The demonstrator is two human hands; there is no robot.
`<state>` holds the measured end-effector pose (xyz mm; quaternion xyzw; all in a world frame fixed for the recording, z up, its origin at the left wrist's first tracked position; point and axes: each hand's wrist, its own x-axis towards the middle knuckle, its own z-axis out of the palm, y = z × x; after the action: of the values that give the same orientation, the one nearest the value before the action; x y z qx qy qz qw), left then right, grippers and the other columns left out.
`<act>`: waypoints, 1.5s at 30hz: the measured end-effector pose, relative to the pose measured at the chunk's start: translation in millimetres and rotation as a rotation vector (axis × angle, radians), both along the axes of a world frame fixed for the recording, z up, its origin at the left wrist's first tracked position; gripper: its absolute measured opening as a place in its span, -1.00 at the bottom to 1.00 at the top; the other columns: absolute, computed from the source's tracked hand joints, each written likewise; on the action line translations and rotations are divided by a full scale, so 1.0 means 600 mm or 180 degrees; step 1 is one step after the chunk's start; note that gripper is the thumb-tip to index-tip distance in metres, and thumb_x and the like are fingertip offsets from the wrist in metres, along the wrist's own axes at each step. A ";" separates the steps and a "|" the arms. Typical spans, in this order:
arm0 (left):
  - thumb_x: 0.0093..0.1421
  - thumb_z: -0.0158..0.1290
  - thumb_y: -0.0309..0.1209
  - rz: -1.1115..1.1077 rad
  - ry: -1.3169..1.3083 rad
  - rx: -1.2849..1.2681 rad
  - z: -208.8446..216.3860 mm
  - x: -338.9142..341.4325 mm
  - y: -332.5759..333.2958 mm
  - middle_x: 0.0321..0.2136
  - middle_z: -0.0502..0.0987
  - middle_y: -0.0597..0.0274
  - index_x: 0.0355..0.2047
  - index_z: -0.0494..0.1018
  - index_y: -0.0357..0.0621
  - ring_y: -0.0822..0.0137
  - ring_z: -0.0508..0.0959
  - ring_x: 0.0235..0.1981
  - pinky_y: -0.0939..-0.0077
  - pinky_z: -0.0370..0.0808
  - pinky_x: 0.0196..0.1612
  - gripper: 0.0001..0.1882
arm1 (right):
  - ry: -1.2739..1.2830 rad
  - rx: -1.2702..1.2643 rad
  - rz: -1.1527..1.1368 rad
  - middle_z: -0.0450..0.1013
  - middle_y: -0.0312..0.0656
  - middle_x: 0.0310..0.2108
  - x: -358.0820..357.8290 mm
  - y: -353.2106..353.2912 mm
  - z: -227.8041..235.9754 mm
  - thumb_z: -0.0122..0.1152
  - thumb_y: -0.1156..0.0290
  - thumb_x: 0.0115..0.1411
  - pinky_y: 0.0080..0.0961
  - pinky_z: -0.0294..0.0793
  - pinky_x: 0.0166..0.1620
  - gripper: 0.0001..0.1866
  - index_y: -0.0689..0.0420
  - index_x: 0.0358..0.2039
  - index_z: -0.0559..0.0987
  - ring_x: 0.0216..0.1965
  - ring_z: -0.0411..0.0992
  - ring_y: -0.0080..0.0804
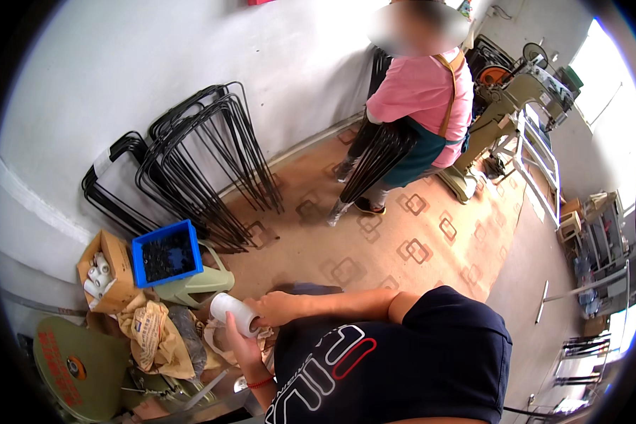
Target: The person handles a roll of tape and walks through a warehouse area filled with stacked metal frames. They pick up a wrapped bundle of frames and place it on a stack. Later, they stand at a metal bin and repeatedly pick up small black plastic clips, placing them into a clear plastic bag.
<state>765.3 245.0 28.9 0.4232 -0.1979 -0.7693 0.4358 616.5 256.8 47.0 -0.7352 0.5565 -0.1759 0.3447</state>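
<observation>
White roll (227, 308) in both hands, held in front of the torso at the lower middle of the view. It lies tilted: one end points up and left, the other down and right toward the person's body, with a dark opening showing in that nearer end.

Left hand (243, 346): comes up from below, a red cord bracelet (260, 383) at the wrist. Closed about the roll's lower side, one digit standing up along the white surface; the digits on the underside are hidden. The far end sticks out beyond this grip, up and left.

Right hand (279, 309): reaches in from the right, fingers bent, tips at the roll's upper right side beside the open end. Whether they pinch the roll or only touch it, cannot tell.

Near the hands: brown paper sack (155, 338) to the left, apart from the roll. Beyond it, a cardboard box (123, 274) with more white rolls inside, and a blue bin (169, 276) of small black pieces atop a pale green stool (206, 281).

Farther off: black metal frames (208, 159) lean against the wall; a co-worker in a pink top (420, 88) stands with a bundle of similar frames.
</observation>
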 end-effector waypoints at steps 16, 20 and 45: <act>0.20 -0.14 -0.17 0.0039 -0.0065 0.0057 0.028 0.007 -0.153 -0.15 0.35 0.16 -0.05 0.22 -0.20 0.29 0.41 -0.15 0.36 0.41 -0.14 -0.58 | 0.0532 -0.0057 0.0808 0.41 0.04 -0.49 0.008 -0.229 -0.028 0.09 0.19 -0.06 -0.23 0.42 -0.40 -0.70 0.14 -0.39 0.46 -0.46 0.44 -0.04; 0.19 -0.14 -0.13 0.0415 0.0415 0.0276 0.039 -0.020 -0.224 -0.16 0.37 0.16 -0.02 0.19 -0.20 0.31 0.42 -0.16 0.36 0.40 -0.09 -0.53 | 0.0451 0.0245 0.0967 0.44 0.09 -0.52 -0.007 -0.329 0.004 0.06 0.09 -0.04 -0.21 0.41 -0.36 -0.55 0.31 -0.42 0.39 -0.44 0.44 -0.01; 0.19 -0.33 0.07 0.0917 0.1102 0.0864 -0.039 -0.026 -0.542 -0.20 0.42 0.19 -0.08 0.27 -0.11 0.33 0.47 -0.28 0.49 0.46 -0.25 -0.46 | -0.0833 0.2197 0.1291 0.44 -0.16 -0.64 -0.026 -0.670 -0.035 -0.04 0.20 0.10 -0.53 0.40 -0.50 -0.45 0.22 0.05 0.16 -0.66 0.43 -0.41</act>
<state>749.8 -80.1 5.8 0.3637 0.0469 -0.7797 0.5075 600.8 -145.2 25.9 -0.6428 0.3784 0.0004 0.6661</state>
